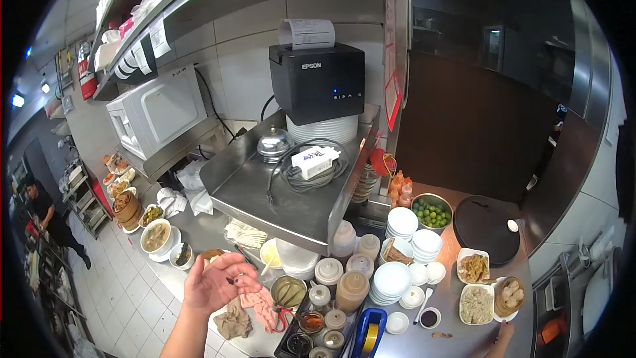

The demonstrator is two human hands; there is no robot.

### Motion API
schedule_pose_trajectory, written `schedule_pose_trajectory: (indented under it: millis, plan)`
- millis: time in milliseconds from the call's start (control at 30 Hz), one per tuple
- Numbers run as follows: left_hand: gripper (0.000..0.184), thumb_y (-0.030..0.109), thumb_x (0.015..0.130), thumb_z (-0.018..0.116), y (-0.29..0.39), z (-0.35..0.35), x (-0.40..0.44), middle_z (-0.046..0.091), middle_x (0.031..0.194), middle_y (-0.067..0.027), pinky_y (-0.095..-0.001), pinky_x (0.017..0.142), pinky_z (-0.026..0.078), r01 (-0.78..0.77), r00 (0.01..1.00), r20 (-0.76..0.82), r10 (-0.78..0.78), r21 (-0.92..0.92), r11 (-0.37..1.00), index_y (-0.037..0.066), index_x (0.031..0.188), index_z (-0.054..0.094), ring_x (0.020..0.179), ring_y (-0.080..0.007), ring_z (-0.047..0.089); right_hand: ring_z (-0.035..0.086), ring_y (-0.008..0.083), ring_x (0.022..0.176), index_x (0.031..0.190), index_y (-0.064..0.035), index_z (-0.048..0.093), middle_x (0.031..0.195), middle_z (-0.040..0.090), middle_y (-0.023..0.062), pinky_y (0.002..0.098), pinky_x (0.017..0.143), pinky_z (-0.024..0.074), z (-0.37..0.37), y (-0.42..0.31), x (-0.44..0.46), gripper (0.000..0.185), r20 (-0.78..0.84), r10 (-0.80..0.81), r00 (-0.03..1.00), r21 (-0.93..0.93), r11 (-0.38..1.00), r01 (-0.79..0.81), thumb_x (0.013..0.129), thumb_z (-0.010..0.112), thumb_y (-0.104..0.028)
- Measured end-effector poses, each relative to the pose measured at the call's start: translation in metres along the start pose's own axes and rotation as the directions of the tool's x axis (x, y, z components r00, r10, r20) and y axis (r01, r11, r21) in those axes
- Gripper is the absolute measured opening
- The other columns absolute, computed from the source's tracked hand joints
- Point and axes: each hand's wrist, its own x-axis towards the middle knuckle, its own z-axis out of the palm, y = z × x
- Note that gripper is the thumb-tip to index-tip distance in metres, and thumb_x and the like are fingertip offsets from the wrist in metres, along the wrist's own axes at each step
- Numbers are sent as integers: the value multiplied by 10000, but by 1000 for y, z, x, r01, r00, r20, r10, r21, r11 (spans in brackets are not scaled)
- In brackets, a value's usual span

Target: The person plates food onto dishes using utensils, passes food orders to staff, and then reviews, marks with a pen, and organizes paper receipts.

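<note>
My left hand [222,284] is raised palm up over the counter, its fingers loosely curled and apart. Small dark spots show near its fingers; I cannot make out what they are. Below it lie a pink cloth [260,306] and a brown cloth [233,322]. At the lower right, my right hand [506,333] meets the rim of a white plate [508,315], mostly with the thumb side visible. On that plate stands a bamboo steamer [519,283] with pale dumplings. Beside it are a square dish of pale food [476,304] and a dish of brown fried food [474,267].
A steel shelf [265,209] juts out at head height, bearing a receipt printer [318,86], a bell [273,144] and a coiled cable. Sauce bottles [352,290], stacked white bowls [391,283], a blue tape dispenser [368,335] and a bowl of limes [430,213] crowd the counter. Another person [50,215] stands far left.
</note>
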Motion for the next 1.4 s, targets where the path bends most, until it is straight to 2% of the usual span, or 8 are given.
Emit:
schedule_pose_trajectory:
  millis: [467,633,767,867,1000,1133,1267,1400]
  plan:
    - [690,578,906,225,35,-33,-44,474,1200,-232,-508,919,368,-117,963,224,148,-148,982,47,1332,338,1054,-370,510,504,88,534,920,-65,613,657,535,-8,242,457,419,-131,-84,-234,267,583,-402,706,418,894,164,888,553,-323]
    - [674,577,905,242,48,-62,-69,449,1208,-214,-532,926,349,-127,954,243,175,-203,971,84,1358,325,1065,-360,493,551,120,592,1017,15,622,715,593,38,242,578,458,-186,-187,-387,269,587,-786,192,673,606,423,902,515,-203]
    - [654,562,906,276,62,-85,-90,450,1223,-208,-527,899,353,-136,973,153,171,-215,967,89,1354,336,993,-320,514,618,154,845,1152,-5,561,970,647,96,269,742,496,-153,-241,-507,320,735,-643,-215,671,645,366,900,541,-201]
    - [625,526,910,319,77,-106,-103,399,1317,-189,-512,947,322,-120,967,195,165,-224,967,80,1347,341,1108,-306,465,610,341,908,1065,43,533,968,621,212,387,774,496,-65,-244,-568,436,601,-794,-94,445,235,864,765,660,-248]
    - [669,531,871,426,85,-124,-111,426,1326,-186,-558,1005,223,-77,990,88,111,-320,944,46,1328,377,1200,-391,394,620,359,853,1071,27,464,853,615,227,445,701,503,-1,-241,-601,478,619,-762,188,127,333,934,710,696,-185]
    - [582,469,883,456,86,-144,-94,455,1299,-163,-516,962,293,-10,983,168,78,-372,928,19,1252,457,1190,-386,398,637,358,747,1080,-30,445,797,628,189,441,605,509,3,-239,-600,462,531,-834,148,170,276,946,670,655,-65]
    - [473,382,926,424,91,-100,-52,518,1194,-154,-506,926,337,-328,938,165,305,130,936,1,1200,483,1088,-343,485,622,368,710,1041,-45,442,757,619,170,439,614,501,-23,-236,-590,434,344,-937,67,311,181,933,655,642,-62]
    - [545,358,916,430,99,-52,28,372,1366,-167,-439,1045,261,-597,773,394,496,716,362,8,1327,356,1251,-297,376,615,305,754,1106,-67,389,839,588,158,390,632,489,-129,-254,-553,547,401,-898,182,497,381,779,669,705,-161]
